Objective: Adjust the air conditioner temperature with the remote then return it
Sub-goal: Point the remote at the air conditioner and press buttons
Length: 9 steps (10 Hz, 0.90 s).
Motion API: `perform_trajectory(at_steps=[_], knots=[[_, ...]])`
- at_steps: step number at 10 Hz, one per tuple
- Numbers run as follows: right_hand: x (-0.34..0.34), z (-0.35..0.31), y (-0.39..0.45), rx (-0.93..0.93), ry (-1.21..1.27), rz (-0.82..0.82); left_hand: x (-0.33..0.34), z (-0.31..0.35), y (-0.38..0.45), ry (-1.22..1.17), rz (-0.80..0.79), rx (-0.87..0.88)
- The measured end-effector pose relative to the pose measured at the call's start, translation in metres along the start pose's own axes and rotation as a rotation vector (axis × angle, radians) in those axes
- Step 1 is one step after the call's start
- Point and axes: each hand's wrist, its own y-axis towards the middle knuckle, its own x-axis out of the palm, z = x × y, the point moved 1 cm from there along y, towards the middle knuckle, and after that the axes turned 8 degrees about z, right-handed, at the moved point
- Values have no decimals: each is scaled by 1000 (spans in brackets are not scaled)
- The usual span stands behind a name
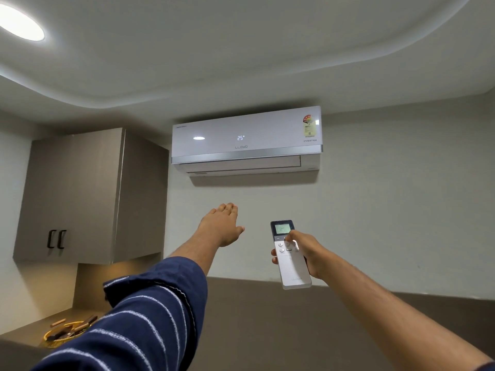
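Observation:
A white air conditioner (246, 140) hangs high on the wall, its front display reading 25. Below and to the right of it, my right hand (305, 250) is closed around a white remote (293, 266), held upright and aimed at the unit, thumb resting on the buttons just under its small screen, which also reads 25. My left hand (223, 226) is stretched out flat toward the wall below the unit, palm down, fingers together, holding nothing. A dark blue striped sleeve covers my left forearm.
A grey wall cabinet (80, 194) with two black handles hangs left of the unit. Under it, a counter holds a yellow basket (63, 334) with small items. A brown lower wall panel (267, 317) runs below. A round ceiling light (20, 22) glows at the top left.

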Motion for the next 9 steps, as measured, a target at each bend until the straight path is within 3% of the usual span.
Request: perform_trajectory(at_steps=[9], knots=[[11,-6,-7,6,16,56,-12,-6,-3,0,41,4]])
